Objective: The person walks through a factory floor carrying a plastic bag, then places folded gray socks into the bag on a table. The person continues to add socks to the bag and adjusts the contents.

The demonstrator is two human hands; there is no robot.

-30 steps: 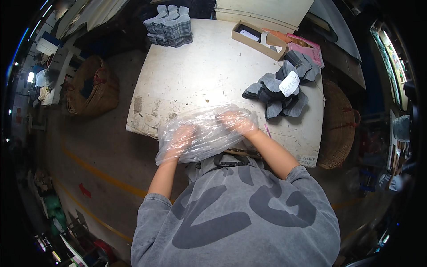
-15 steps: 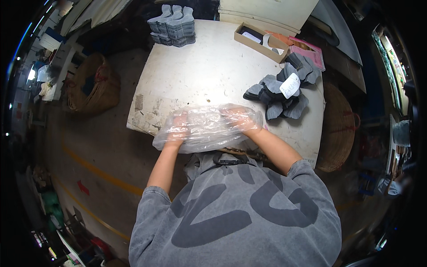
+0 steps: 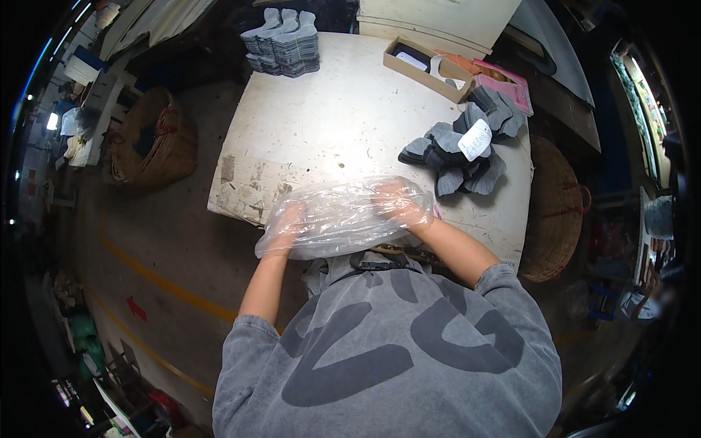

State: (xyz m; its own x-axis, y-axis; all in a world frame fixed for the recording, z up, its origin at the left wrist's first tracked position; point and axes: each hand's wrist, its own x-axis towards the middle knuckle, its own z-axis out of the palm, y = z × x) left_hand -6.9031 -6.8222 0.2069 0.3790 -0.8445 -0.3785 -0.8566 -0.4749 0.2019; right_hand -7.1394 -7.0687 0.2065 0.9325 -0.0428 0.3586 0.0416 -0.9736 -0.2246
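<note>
Both hands have spread wider apart along the clear plastic bag [image 3: 343,215] since the earlier frames, and the bag now lies flatter and longer across the near edge of the bench [image 3: 343,109]. Left hand [image 3: 287,223] sits at the bag's left end, which overhangs the near edge, its fingers veiled by the film so I cannot tell their grip. Right hand [image 3: 400,206] rests at the bag's right end, fingers curled into the plastic and grasping it. Grey pieces [image 3: 460,150] with a white tag lie heaped near the right edge, apart from the bag. A second grey stack [image 3: 283,42] stands at the far left corner; an open cardboard box [image 3: 427,66] sits at the far edge.
</note>
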